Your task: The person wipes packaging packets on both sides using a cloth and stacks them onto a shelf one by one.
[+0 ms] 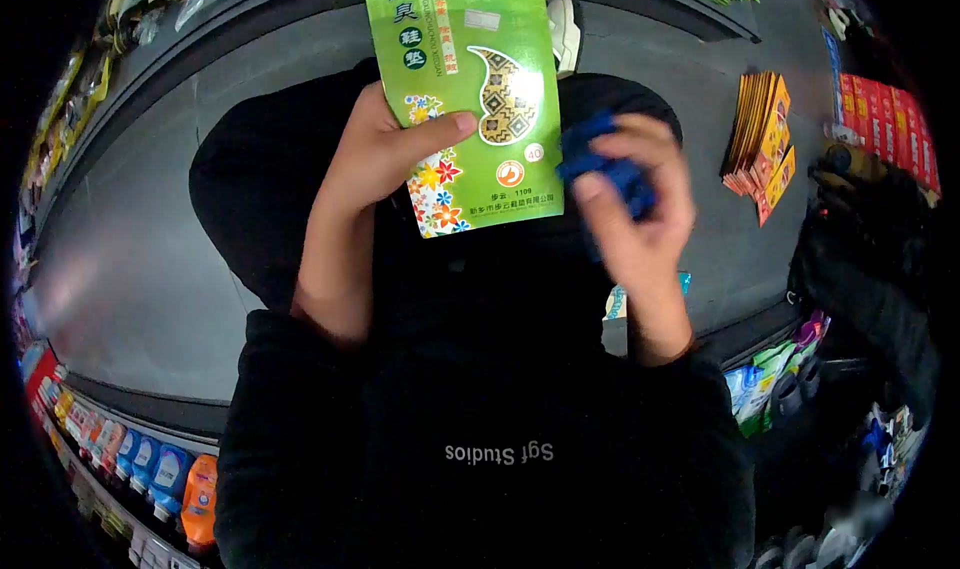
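A flat green insole package (pixel 468 94) printed with flowers and a paisley shape is held up over my lap. My left hand (pixel 385 149) grips its left edge, thumb across the front and the other fingers hidden behind. Just right of the package, my right hand (pixel 650 209) is closed around a crumpled dark blue cloth (pixel 622 177). The cloth is close to the package's lower right edge; whether they touch I cannot tell. Motion blurs this hand slightly.
Orange packets (pixel 757 134) lie fanned in a stack on the grey floor (pixel 640 29) at right. Red packages (pixel 888 124) stand beyond them. Blue bottles (pixel 170 477) and an orange bottle (pixel 200 499) line the lower-left shelf. A white shoe (pixel 566 37) shows behind the package.
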